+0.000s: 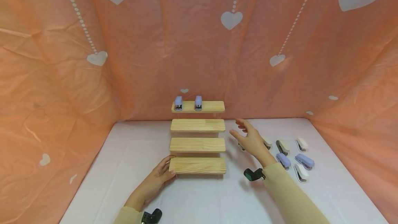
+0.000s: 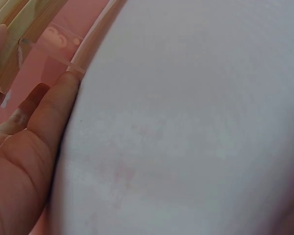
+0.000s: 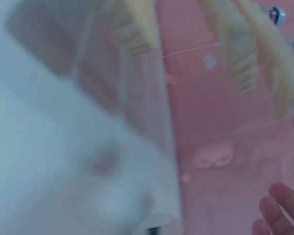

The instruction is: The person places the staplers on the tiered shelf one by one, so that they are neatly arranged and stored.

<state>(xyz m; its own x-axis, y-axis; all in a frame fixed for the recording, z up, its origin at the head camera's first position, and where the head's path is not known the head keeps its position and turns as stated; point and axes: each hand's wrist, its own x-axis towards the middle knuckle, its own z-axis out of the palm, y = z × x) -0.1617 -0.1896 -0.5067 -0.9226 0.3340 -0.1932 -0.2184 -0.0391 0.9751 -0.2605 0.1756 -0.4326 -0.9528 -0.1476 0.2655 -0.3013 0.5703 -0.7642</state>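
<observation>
A stand of wooden shelves rises in steps, and two purple staplers (image 1: 178, 103) (image 1: 198, 103) stand on its top board (image 1: 214, 106). The left hand (image 1: 152, 182) grips the left end of the lowest board (image 1: 197, 166), thumb at the front corner and fingers behind; the left wrist view shows this hand (image 2: 24, 156) beside the wood (image 2: 19, 44). To the right of the boards the right hand (image 1: 250, 141) hangs in the air, fingers spread, holding nothing. Its fingers (image 3: 279, 205) show at the right edge of the right wrist view.
Several staplers lie on the white table (image 1: 136, 148) at the right: cream (image 1: 282, 147), purple (image 1: 304, 161) and white (image 1: 301, 173). Another (image 1: 241, 147) is partly hidden by the right hand. An orange cloth (image 1: 199, 51) with pale hearts hangs behind and at both sides.
</observation>
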